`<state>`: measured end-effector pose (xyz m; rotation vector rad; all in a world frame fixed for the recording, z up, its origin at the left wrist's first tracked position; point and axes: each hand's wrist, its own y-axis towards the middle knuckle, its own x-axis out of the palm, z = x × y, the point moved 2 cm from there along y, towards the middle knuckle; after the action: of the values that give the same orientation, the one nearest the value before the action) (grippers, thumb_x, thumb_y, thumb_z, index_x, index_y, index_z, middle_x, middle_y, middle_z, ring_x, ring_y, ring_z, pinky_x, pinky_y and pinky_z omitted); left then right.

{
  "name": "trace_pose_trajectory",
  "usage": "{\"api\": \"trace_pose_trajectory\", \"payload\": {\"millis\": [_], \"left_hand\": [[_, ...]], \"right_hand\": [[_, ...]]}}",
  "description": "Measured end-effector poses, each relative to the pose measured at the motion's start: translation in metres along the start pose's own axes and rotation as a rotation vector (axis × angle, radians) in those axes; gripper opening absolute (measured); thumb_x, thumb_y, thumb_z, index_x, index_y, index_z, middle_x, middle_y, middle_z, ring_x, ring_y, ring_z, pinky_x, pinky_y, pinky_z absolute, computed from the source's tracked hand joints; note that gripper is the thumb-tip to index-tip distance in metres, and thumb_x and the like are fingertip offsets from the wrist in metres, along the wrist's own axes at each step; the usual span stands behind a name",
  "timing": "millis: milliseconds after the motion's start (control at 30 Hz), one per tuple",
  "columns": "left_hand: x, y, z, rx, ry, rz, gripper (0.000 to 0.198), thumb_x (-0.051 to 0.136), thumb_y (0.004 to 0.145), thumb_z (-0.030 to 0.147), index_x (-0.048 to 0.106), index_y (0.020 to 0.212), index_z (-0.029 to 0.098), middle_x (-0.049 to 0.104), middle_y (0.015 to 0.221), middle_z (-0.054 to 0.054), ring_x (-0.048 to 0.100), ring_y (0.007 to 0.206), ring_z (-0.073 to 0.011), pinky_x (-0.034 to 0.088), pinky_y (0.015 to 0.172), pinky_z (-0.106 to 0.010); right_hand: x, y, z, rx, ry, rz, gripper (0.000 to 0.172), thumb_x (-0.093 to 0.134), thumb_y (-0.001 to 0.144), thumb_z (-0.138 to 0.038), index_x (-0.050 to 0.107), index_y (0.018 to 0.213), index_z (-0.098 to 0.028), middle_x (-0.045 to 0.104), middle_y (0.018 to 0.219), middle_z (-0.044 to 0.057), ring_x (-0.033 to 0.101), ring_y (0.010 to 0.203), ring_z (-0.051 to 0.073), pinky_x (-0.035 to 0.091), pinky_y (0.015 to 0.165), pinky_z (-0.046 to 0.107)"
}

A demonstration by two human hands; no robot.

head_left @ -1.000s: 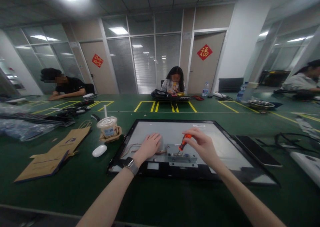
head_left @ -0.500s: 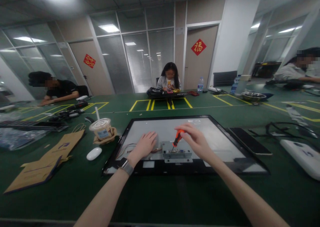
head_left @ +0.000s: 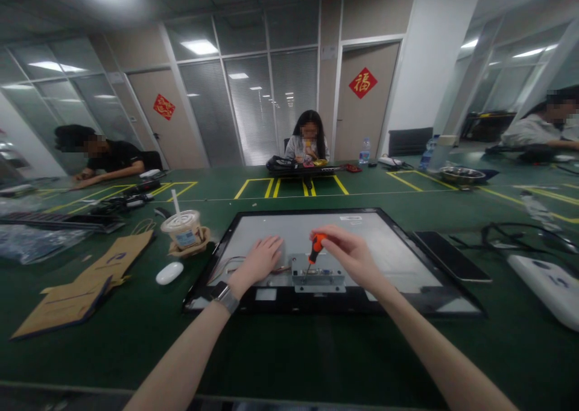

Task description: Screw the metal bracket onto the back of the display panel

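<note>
A flat display panel (head_left: 384, 236) with a black frame and pale grey back lies on the green table before me. My left hand (head_left: 261, 259) rests flat on its back, fingers stretched out. Closed around the top of an orange and black screwdriver (head_left: 317, 247) is my right hand (head_left: 350, 251). The screwdriver leans a little, its tip down at a metal bracket (head_left: 319, 281) near the panel's front edge. Connectors show on the bracket; the exact spot under the tip is too small to make out. Thin wires (head_left: 233, 260) run out left of my left hand.
Left of the panel are a drink cup (head_left: 181, 225) in a cardboard holder, a white mouse (head_left: 169, 273) and a paper bag (head_left: 97, 272). On the right lie a black phone-like slab (head_left: 450, 255), cables and a white device (head_left: 545, 284). Several people sit around the table.
The screwdriver and my right hand have shifted slightly left along the bracket, the tip now nearer its left side. My left hand stays flat on the panel.
</note>
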<state>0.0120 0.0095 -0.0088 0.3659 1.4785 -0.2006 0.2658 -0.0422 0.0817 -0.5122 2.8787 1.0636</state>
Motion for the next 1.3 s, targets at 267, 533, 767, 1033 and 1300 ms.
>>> {"api": "trace_pose_trajectory", "payload": {"millis": [267, 533, 767, 1033, 1300], "left_hand": [[-0.0013, -0.0001, 0.0021, 0.004, -0.012, -0.007, 0.047, 0.032, 0.105, 0.029, 0.045, 0.149, 0.017, 0.040, 0.159, -0.012, 0.038, 0.147, -0.0289, 0.031, 0.120, -0.052], [-0.0010, -0.0004, 0.0016, 0.001, -0.028, 0.001, 0.048, 0.031, 0.106, 0.031, 0.045, 0.150, 0.019, 0.041, 0.159, -0.012, 0.038, 0.147, -0.0276, 0.029, 0.121, -0.051], [0.0009, 0.0010, 0.0022, -0.011, -0.040, -0.007, 0.049, 0.031, 0.105, 0.031, 0.042, 0.151, 0.019, 0.039, 0.160, -0.010, 0.035, 0.149, -0.0285, 0.030, 0.120, -0.053], [0.0010, 0.0006, 0.0042, 0.000, -0.038, 0.003, 0.047, 0.032, 0.105, 0.030, 0.043, 0.150, 0.020, 0.040, 0.160, -0.010, 0.035, 0.149, -0.0275, 0.029, 0.121, -0.052], [0.0010, 0.0000, 0.0035, -0.001, -0.044, 0.004, 0.048, 0.031, 0.105, 0.030, 0.042, 0.151, 0.022, 0.040, 0.160, -0.010, 0.035, 0.148, -0.0281, 0.029, 0.121, -0.052]], "right_hand": [[-0.0016, 0.0010, 0.0075, 0.035, 0.027, 0.092, 0.021, 0.081, 0.078, -0.044, 0.079, 0.083, -0.024, 0.062, 0.084, 0.004, 0.062, 0.080, 0.020, 0.057, 0.069, 0.035], [-0.0021, -0.0011, 0.0052, 0.082, -0.017, 0.015, 0.026, 0.058, 0.097, -0.040, 0.076, 0.108, -0.025, 0.076, 0.108, 0.008, 0.070, 0.104, 0.023, 0.055, 0.096, 0.043], [-0.0049, -0.0005, 0.0085, 0.064, -0.055, 0.098, 0.024, 0.070, 0.089, -0.041, 0.077, 0.105, -0.026, 0.074, 0.103, 0.008, 0.071, 0.095, 0.024, 0.061, 0.085, 0.043], [0.0020, -0.0018, 0.0076, 0.010, -0.019, 0.124, 0.022, 0.065, 0.092, -0.043, 0.078, 0.098, -0.025, 0.070, 0.099, 0.008, 0.069, 0.093, 0.023, 0.060, 0.079, 0.039], [0.0015, -0.0021, 0.0053, 0.041, -0.011, 0.152, 0.012, 0.081, 0.078, -0.036, 0.077, 0.080, -0.024, 0.066, 0.086, 0.005, 0.066, 0.079, 0.020, 0.060, 0.068, 0.036]]}}
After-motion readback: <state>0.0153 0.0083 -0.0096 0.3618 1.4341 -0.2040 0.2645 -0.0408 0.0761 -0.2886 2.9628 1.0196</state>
